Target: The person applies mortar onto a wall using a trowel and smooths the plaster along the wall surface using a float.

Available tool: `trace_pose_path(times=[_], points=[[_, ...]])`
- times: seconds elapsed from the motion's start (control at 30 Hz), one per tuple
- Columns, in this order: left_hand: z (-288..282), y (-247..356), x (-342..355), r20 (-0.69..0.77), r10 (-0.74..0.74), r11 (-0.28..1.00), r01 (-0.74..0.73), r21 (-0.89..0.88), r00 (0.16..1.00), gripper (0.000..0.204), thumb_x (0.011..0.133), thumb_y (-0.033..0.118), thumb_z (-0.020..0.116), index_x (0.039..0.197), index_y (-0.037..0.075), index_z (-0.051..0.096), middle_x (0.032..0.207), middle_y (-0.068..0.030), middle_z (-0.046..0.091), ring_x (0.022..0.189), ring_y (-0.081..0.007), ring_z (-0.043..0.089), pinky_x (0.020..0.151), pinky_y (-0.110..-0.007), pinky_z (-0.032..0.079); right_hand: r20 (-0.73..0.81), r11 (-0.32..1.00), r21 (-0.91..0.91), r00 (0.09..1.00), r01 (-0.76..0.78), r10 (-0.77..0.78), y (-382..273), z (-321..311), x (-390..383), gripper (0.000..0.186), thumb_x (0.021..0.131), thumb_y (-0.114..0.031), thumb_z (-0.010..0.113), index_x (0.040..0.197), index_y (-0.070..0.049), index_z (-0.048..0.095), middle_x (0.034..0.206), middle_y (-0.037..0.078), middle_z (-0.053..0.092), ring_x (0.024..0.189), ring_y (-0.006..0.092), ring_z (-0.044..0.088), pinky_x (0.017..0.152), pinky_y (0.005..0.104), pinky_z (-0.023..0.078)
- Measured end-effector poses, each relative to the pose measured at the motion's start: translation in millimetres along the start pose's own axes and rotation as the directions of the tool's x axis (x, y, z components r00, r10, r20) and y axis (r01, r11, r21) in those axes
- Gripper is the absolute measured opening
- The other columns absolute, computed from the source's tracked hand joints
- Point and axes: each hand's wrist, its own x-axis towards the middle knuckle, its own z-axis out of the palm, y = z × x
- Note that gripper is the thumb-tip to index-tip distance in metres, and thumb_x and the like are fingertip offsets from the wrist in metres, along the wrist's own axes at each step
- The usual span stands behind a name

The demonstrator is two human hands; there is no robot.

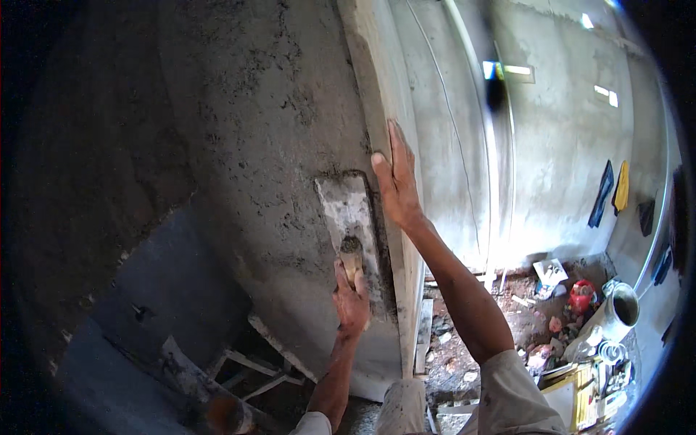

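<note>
My left hand (351,303) is wrapped round the handle of a plastering float (349,205). The float's long, flat, mortar-stained face lies against the wet grey plaster wall (268,145), close to its right edge. A long wooden board (375,87) runs up along that edge. Higher up, my right hand (399,177) rests against the board with its fingers stretched out and its thumb apart on the board's near side. The plaster beside the float is rough and pitted in places.
Beyond the board, pipes (489,159) stand by a pale wall where clothes (601,194) hang. On the littered floor at right are a large bucket-like container (622,308), a red bag (581,296) and loose debris. A wooden frame (264,373) stands at lower left.
</note>
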Motion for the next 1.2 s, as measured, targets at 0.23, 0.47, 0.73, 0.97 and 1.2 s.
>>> trace_pose_path(times=[0.23,0.47,0.73,0.97,1.2], points=[[13,-40,13,-0.186,0.204,0.936,-0.136,0.326,0.961,0.062,0.1,0.029,0.045,0.145,-0.005,0.019,0.085,-0.0229,0.065,0.066,-0.0272,0.064,0.061,-0.039,0.052,-0.006,0.999,0.031,1.0,0.028,-0.027,1,20,13,0.064,0.099,-0.044,0.039,0.146,-0.001,0.025,0.149,0.022,0.027,0.139,0.0358,0.022,0.113,0.0452,0.017],[-8,5,50,-0.184,0.198,0.971,-0.167,0.168,0.963,0.057,0.099,0.026,0.045,0.144,-0.003,0.024,0.088,-0.0258,0.065,0.069,-0.0345,0.065,0.057,-0.043,0.05,0.004,0.999,0.049,1.0,-0.012,0.011,7,26,4,0.064,0.099,-0.043,0.04,0.145,-0.001,0.026,0.149,0.022,0.025,0.139,0.0361,0.022,0.113,0.0448,0.018],[-10,9,35,-0.218,0.244,0.966,-0.217,0.141,0.945,0.056,0.099,0.027,0.046,0.144,0.0,0.024,0.086,-0.0267,0.065,0.071,-0.0399,0.066,0.055,-0.045,0.05,-0.012,1.0,0.009,1.0,-0.002,0.002,1,19,4,0.063,0.099,-0.042,0.04,0.145,-0.001,0.027,0.149,0.022,0.027,0.138,0.037,0.024,0.113,0.0449,0.018],[-19,45,44,-0.192,0.182,0.982,-0.171,0.076,0.964,0.057,0.098,0.025,0.047,0.144,0.0,0.024,0.086,-0.0234,0.066,0.064,-0.0346,0.065,0.054,-0.045,0.051,-0.008,0.999,0.012,1.0,0.029,-0.029,-1,19,8,0.062,0.099,-0.041,0.04,0.146,-0.002,0.026,0.149,0.022,0.028,0.139,0.0356,0.023,0.113,0.0446,0.018],[-16,29,29,-0.093,0.059,0.988,-0.044,0.149,0.994,0.056,0.101,0.025,0.04,0.147,0.001,0.018,0.095,-0.0232,0.066,0.065,-0.0289,0.065,0.059,-0.04,0.05,-0.002,1.0,0.011,1.0,-0.02,0.02,6,14,1,0.062,0.099,-0.043,0.04,0.146,-0.003,0.026,0.15,0.02,0.026,0.14,0.035,0.021,0.113,0.0454,0.019]])
